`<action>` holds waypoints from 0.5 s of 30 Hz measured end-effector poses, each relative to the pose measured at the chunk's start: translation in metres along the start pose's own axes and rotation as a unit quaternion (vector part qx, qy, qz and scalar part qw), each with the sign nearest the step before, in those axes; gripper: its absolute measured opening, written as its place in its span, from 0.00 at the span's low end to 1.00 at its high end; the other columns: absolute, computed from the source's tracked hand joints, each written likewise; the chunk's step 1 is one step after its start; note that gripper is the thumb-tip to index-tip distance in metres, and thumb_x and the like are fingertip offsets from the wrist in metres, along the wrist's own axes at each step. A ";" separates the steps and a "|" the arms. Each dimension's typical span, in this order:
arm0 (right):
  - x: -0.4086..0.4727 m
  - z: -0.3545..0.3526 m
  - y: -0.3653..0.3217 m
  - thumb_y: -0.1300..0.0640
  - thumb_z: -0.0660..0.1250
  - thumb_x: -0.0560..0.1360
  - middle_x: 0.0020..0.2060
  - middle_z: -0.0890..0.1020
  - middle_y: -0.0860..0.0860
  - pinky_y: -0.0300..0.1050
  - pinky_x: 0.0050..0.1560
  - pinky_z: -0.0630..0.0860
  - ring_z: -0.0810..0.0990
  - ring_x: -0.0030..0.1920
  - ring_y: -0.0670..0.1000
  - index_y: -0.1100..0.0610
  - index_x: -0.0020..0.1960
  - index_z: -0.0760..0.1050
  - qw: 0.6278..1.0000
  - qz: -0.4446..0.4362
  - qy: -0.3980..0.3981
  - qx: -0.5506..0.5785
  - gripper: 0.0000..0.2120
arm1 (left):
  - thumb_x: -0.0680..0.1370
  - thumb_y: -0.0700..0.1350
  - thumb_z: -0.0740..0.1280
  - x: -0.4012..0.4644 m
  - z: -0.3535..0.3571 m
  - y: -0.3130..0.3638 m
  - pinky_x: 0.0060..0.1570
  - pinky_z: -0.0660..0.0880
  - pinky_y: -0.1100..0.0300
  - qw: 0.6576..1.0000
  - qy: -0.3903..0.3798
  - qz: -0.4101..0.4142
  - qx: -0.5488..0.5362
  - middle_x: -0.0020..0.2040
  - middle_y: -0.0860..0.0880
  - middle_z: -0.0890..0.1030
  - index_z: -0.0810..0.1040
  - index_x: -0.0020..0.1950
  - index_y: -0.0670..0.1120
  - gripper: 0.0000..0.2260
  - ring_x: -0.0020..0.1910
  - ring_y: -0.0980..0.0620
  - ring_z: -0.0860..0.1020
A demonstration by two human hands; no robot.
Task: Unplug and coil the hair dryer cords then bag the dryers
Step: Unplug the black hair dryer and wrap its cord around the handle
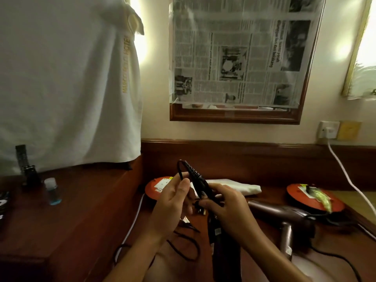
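Black cord [181, 167] is pinched between the thumb and fingers of the left hand [173, 202], just where it loops out of the ribbed sleeve at the handle end of a black hair dryer [221, 249]. That handle is gripped by the right hand [225, 208], with the dryer body hanging down below. A brown hair dryer [284, 217] is laid on the wooden surface [254, 237] to the right, beside an orange cable reel [313, 198]. A white bag [238, 187] is lying behind the hands.
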State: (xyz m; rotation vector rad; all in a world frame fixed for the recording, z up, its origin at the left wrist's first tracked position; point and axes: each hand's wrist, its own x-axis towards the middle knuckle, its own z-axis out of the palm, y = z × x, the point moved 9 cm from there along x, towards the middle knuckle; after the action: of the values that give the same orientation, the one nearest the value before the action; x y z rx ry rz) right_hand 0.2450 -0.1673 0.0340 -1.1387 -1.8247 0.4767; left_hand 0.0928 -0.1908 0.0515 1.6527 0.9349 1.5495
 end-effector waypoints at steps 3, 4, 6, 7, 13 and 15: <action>-0.006 0.002 -0.006 0.55 0.74 0.74 0.47 0.86 0.42 0.43 0.49 0.82 0.85 0.47 0.41 0.44 0.58 0.82 0.997 0.028 -0.007 0.073 0.13 | 0.82 0.59 0.54 0.001 -0.001 0.004 0.53 0.76 0.63 0.999 0.013 0.016 0.042 0.49 0.53 0.83 0.78 0.60 0.50 0.19 0.52 0.55 0.81; -0.007 0.002 -0.006 0.54 0.73 0.75 0.47 0.87 0.42 0.42 0.49 0.82 0.85 0.47 0.41 0.44 0.57 0.82 0.994 0.041 -0.009 0.098 0.12 | 0.81 0.58 0.53 0.000 0.000 0.006 0.55 0.76 0.63 0.998 -0.002 0.023 0.051 0.50 0.53 0.82 0.77 0.61 0.52 0.19 0.54 0.55 0.80; -0.010 0.004 -0.005 0.51 0.71 0.77 0.49 0.86 0.43 0.45 0.51 0.83 0.85 0.50 0.42 0.45 0.58 0.81 0.989 0.063 -0.021 0.132 0.10 | 0.82 0.56 0.53 -0.003 -0.001 0.012 0.53 0.75 0.67 0.995 -0.004 0.048 0.092 0.50 0.57 0.81 0.75 0.63 0.56 0.16 0.54 0.57 0.80; -0.010 0.005 -0.004 0.50 0.70 0.77 0.50 0.86 0.44 0.46 0.52 0.83 0.85 0.50 0.43 0.45 0.59 0.81 0.987 0.072 -0.028 0.140 0.11 | 0.83 0.55 0.53 -0.004 -0.003 0.015 0.50 0.74 0.68 0.990 0.012 0.064 0.124 0.50 0.59 0.81 0.74 0.62 0.57 0.14 0.53 0.58 0.79; -0.003 -0.008 0.001 0.49 0.66 0.79 0.48 0.86 0.49 0.54 0.53 0.83 0.85 0.51 0.48 0.49 0.54 0.81 0.972 0.097 0.041 0.208 0.08 | 0.81 0.60 0.51 -0.013 -0.014 0.027 0.34 0.73 0.65 0.905 0.105 0.129 0.392 0.36 0.60 0.75 0.71 0.52 0.59 0.11 0.36 0.60 0.77; 0.002 -0.020 -0.002 0.45 0.65 0.77 0.46 0.86 0.54 0.60 0.54 0.81 0.86 0.50 0.53 0.53 0.53 0.81 0.960 0.097 0.064 0.256 0.14 | 0.81 0.60 0.53 -0.017 -0.004 0.023 0.32 0.71 0.63 0.905 0.072 0.136 0.396 0.33 0.57 0.77 0.75 0.44 0.57 0.15 0.34 0.57 0.77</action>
State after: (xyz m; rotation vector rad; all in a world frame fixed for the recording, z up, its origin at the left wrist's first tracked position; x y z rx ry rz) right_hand 0.2610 -0.1693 0.0467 -0.9599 -1.3694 0.9069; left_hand 0.0895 -0.2170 0.0625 2.3201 1.6208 1.5867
